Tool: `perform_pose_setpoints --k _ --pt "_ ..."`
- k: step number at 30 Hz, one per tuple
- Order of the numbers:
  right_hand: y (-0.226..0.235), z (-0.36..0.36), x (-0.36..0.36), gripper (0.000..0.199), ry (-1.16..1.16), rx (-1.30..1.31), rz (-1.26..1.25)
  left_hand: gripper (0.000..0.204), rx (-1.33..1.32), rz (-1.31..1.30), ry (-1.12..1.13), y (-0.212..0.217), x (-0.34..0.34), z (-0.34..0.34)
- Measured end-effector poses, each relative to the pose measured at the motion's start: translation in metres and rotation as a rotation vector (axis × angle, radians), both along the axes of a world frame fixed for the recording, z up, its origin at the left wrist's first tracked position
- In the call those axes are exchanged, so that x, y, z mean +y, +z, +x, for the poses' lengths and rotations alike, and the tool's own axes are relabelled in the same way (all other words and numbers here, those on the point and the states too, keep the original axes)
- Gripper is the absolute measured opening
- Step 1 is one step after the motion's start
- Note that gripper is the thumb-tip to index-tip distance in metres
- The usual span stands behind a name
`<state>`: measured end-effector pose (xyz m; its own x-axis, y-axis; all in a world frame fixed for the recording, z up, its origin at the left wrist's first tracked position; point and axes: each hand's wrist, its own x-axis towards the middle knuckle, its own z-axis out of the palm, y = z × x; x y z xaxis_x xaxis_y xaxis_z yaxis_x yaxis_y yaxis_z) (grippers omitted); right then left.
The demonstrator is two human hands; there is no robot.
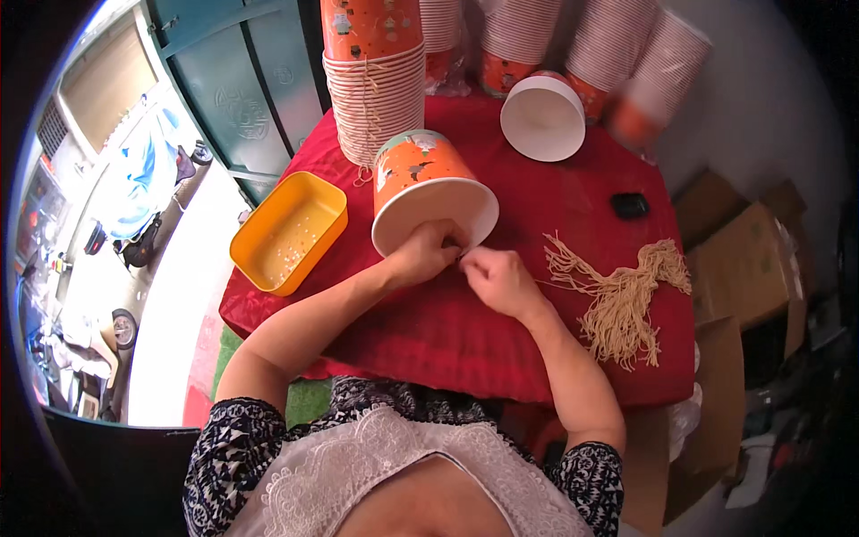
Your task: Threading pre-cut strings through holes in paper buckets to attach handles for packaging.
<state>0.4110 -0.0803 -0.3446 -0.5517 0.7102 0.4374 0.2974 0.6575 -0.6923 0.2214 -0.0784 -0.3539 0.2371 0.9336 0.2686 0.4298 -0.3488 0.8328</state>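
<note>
An orange printed paper bucket (425,170) lies on its side on the red-covered table, its white open mouth facing me. My left hand (428,251) is at the mouth, its fingers bent inside and closed at the lower right rim. My right hand (503,279) pinches just outside that rim, close to the left fingertips. A thin cord seems to trail from it toward a bundle of beige cords (626,304) on the right. The fingertips hide most of what they hold. A yellow plastic tray (333,201) with small pale bits inside sits left of the bucket.
A tall stack of nested buckets (376,103) stands behind the bucket; more stacks (523,40) line the back. One loose bucket (543,121) lies at the back right, near a small black object (630,206). Cardboard boxes (738,268) are right of the table (420,345).
</note>
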Motion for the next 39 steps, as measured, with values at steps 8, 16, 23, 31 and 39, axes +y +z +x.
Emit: perform_pose_setpoints --k 8,16,23,31,39 --pt "0.004 -0.004 0.010 0.015 -0.163 0.191 -0.482 0.016 0.067 -0.018 -0.056 0.008 -0.005 0.001" --pt "0.008 -0.003 0.006 0.016 -0.171 -0.008 0.030 0.017 0.007 0.128 -0.033 -0.010 0.000 0.004" --pt "0.001 -0.006 0.005 0.026 -0.274 -0.160 0.103 0.013 0.015 0.052 -0.068 -0.009 0.001 0.002" --pt "-0.004 -0.010 0.008 0.011 -0.240 -0.112 0.067 0.010 0.030 -0.011 -0.076 0.003 -0.003 -0.004" --pt "-0.009 -0.010 0.004 0.008 -0.209 -0.012 -0.087 0.011 -0.100 -0.262 -0.038 0.016 -0.005 -0.003"
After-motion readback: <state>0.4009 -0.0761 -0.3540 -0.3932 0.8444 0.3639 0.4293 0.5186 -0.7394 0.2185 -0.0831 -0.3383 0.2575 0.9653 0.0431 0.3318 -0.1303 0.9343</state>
